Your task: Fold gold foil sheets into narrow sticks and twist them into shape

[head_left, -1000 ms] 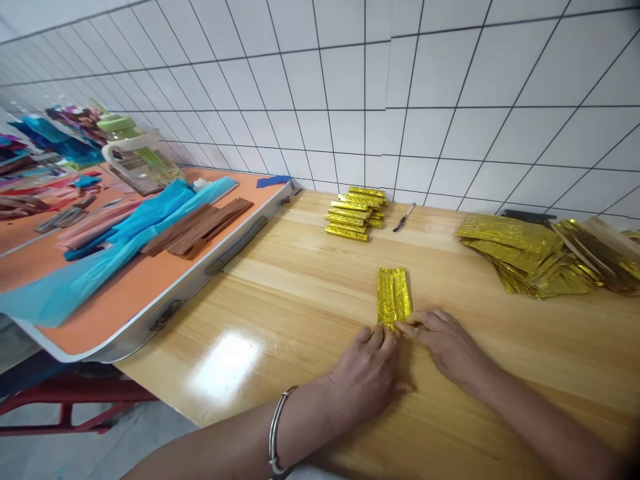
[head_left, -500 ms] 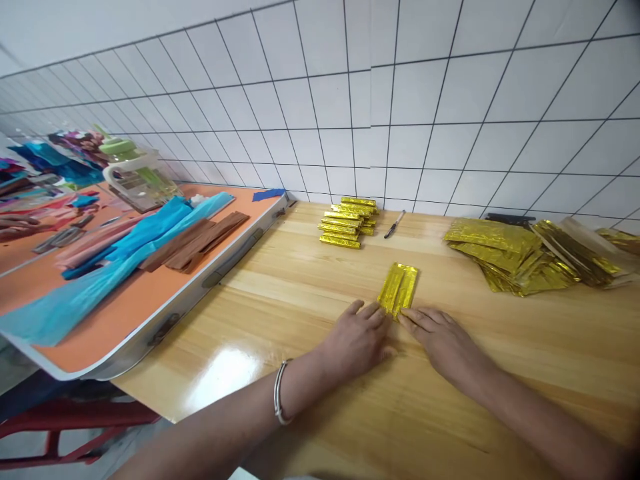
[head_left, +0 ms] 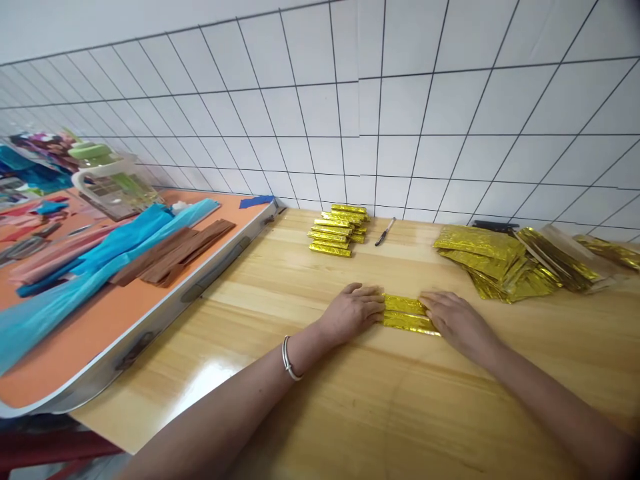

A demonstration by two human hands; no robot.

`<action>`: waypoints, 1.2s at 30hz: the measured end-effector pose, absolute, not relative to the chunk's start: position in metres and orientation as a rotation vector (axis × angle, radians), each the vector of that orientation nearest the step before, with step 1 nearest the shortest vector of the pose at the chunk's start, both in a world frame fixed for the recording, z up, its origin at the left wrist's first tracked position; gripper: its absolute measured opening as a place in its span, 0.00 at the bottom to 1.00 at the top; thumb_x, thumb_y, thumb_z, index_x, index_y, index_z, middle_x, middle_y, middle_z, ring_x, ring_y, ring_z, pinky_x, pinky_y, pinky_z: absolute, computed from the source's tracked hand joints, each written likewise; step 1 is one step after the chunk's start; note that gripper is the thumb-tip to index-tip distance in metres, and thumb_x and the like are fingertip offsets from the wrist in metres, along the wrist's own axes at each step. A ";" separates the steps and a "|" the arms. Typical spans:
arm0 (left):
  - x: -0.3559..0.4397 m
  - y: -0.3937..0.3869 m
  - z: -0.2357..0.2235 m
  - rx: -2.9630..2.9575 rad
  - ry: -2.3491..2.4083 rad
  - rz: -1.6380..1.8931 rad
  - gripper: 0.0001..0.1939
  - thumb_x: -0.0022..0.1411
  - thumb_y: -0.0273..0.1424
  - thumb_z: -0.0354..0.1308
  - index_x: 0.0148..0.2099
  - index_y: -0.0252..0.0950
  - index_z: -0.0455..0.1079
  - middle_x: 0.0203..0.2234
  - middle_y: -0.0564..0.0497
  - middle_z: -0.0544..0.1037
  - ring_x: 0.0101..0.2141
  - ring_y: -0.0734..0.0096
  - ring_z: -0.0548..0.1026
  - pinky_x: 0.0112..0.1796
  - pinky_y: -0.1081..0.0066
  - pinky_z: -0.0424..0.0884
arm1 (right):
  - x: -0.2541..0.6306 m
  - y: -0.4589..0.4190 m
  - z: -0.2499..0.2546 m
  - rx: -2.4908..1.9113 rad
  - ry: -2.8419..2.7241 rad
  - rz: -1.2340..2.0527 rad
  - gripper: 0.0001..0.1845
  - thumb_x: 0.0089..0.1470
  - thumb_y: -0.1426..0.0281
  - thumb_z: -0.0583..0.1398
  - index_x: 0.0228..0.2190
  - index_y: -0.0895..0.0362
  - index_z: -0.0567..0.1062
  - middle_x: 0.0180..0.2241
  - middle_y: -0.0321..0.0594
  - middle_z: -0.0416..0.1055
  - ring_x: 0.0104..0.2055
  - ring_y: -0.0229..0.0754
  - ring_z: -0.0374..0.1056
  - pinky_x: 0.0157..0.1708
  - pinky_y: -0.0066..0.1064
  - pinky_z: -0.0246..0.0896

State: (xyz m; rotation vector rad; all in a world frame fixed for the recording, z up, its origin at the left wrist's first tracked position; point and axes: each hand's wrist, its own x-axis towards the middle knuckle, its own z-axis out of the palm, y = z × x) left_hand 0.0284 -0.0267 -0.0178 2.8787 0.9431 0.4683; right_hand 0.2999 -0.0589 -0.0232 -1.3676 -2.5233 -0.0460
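On the wooden table, a creased sheet of gold foil paper (head_left: 407, 313) lies sideways before me, with long folds running left to right. My left hand (head_left: 350, 312), with a silver bangle at its wrist, closes on the left end of the sheet. At the right end, my right hand (head_left: 453, 320) has its fingers and thumb on the foil. The fingertips of both hands are partly hidden and slightly blurred. Beyond them stands a small pile of narrow folded gold foil strips (head_left: 333, 230).
A pen (head_left: 385, 232) lies near the tiled wall. Flat gold foil sheets (head_left: 480, 257) are heaped at the right, by a dark object (head_left: 495, 227). To the left, an orange-topped table (head_left: 170, 293) carries blue crepe paper (head_left: 127, 237), brown strips (head_left: 175, 257) and a clear jug (head_left: 117, 187).
The gold foil paper has turned from pointing away from me to lying sideways. My hands have moved apart from its near end to its two ends. The view has shifted slightly right.
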 end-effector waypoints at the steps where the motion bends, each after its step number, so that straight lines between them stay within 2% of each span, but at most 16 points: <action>1: 0.027 -0.017 -0.017 2.905 0.908 0.448 0.12 0.67 0.34 0.46 0.49 0.43 0.67 0.50 0.53 0.72 0.57 0.68 0.59 0.53 0.64 0.52 | 0.300 -0.067 -0.024 -1.378 -2.522 -0.062 0.19 0.57 0.72 0.50 0.50 0.59 0.69 0.49 0.48 0.69 0.51 0.49 0.62 0.48 0.44 0.61; 4: 0.026 0.015 -0.012 2.964 0.766 0.357 0.15 0.65 0.33 0.49 0.53 0.45 0.65 0.52 0.53 0.70 0.60 0.65 0.54 0.53 0.64 0.52 | 0.285 -0.103 -0.017 -1.378 -2.520 -0.094 0.17 0.58 0.70 0.51 0.47 0.61 0.71 0.47 0.51 0.70 0.48 0.50 0.64 0.48 0.46 0.60; 8: 0.031 0.043 -0.004 2.966 0.569 0.185 0.15 0.65 0.31 0.50 0.53 0.48 0.66 0.55 0.55 0.67 0.61 0.65 0.53 0.51 0.66 0.54 | 0.266 -0.124 0.002 -1.217 -2.597 0.199 0.15 0.60 0.68 0.51 0.46 0.54 0.71 0.41 0.43 0.74 0.40 0.43 0.68 0.41 0.38 0.65; 11: 0.034 0.047 -0.002 2.980 0.523 0.171 0.14 0.65 0.31 0.50 0.51 0.47 0.67 0.56 0.55 0.66 0.60 0.64 0.54 0.51 0.66 0.56 | 0.264 -0.101 0.003 -1.287 -2.486 0.112 0.18 0.60 0.68 0.49 0.49 0.60 0.69 0.47 0.47 0.71 0.48 0.45 0.66 0.49 0.42 0.62; 13: 0.034 0.043 -0.003 2.992 0.539 0.247 0.14 0.65 0.32 0.50 0.52 0.46 0.67 0.55 0.54 0.66 0.58 0.64 0.57 0.50 0.65 0.58 | 0.262 -0.079 -0.005 -1.306 -2.526 0.076 0.23 0.61 0.67 0.48 0.54 0.62 0.63 0.55 0.50 0.63 0.56 0.47 0.58 0.55 0.44 0.55; 18: 0.026 0.017 -0.013 2.994 0.501 0.346 0.15 0.66 0.31 0.47 0.52 0.39 0.67 0.48 0.46 0.73 0.48 0.67 0.69 0.48 0.68 0.63 | 0.255 -0.059 -0.030 -1.250 -2.692 0.102 0.25 0.60 0.65 0.48 0.57 0.61 0.60 0.59 0.47 0.56 0.62 0.47 0.50 0.59 0.45 0.50; 20: 0.018 0.001 -0.017 2.963 0.544 0.369 0.17 0.66 0.29 0.45 0.55 0.39 0.64 0.50 0.47 0.71 0.51 0.67 0.67 0.50 0.68 0.63 | 0.255 -0.062 -0.033 -1.265 -2.711 0.103 0.26 0.61 0.64 0.47 0.58 0.60 0.58 0.60 0.46 0.54 0.63 0.46 0.47 0.60 0.45 0.48; 22: 0.011 -0.013 -0.019 2.911 0.650 0.386 0.20 0.66 0.29 0.44 0.60 0.38 0.57 0.56 0.47 0.65 0.55 0.68 0.63 0.55 0.66 0.58 | 0.257 -0.064 -0.033 -1.283 -2.734 0.105 0.27 0.61 0.63 0.45 0.59 0.60 0.57 0.61 0.44 0.52 0.63 0.45 0.46 0.60 0.44 0.47; 25: 0.007 -0.021 -0.019 2.850 0.760 0.378 0.24 0.66 0.38 0.45 0.62 0.38 0.54 0.59 0.47 0.60 0.59 0.64 0.58 0.57 0.61 0.53 | 0.260 -0.059 -0.031 -1.294 -2.768 0.115 0.28 0.61 0.61 0.45 0.59 0.59 0.56 0.62 0.42 0.50 0.63 0.44 0.45 0.61 0.44 0.45; 30: 0.024 -0.012 -0.013 2.782 0.942 0.393 0.22 0.64 0.46 0.45 0.54 0.41 0.64 0.54 0.49 0.68 0.55 0.67 0.63 0.56 0.62 0.53 | 0.264 -0.040 -0.029 -1.312 -2.766 0.159 0.28 0.61 0.60 0.45 0.60 0.57 0.55 0.62 0.43 0.50 0.64 0.44 0.44 0.61 0.45 0.42; 33: 0.034 -0.018 -0.010 2.760 1.077 0.392 0.32 0.57 0.54 0.49 0.54 0.37 0.63 0.53 0.45 0.68 0.56 0.60 0.62 0.56 0.60 0.53 | 0.268 -0.037 -0.027 -1.269 -2.761 0.209 0.30 0.60 0.58 0.46 0.61 0.56 0.52 0.62 0.44 0.48 0.64 0.45 0.42 0.61 0.46 0.40; 36: 0.034 -0.030 -0.009 2.786 1.082 0.313 0.44 0.51 0.60 0.49 0.60 0.32 0.55 0.57 0.39 0.61 0.59 0.54 0.55 0.57 0.57 0.49 | 0.272 -0.040 -0.026 -1.208 -2.791 0.248 0.39 0.56 0.51 0.50 0.62 0.57 0.46 0.64 0.47 0.42 0.65 0.49 0.37 0.61 0.48 0.37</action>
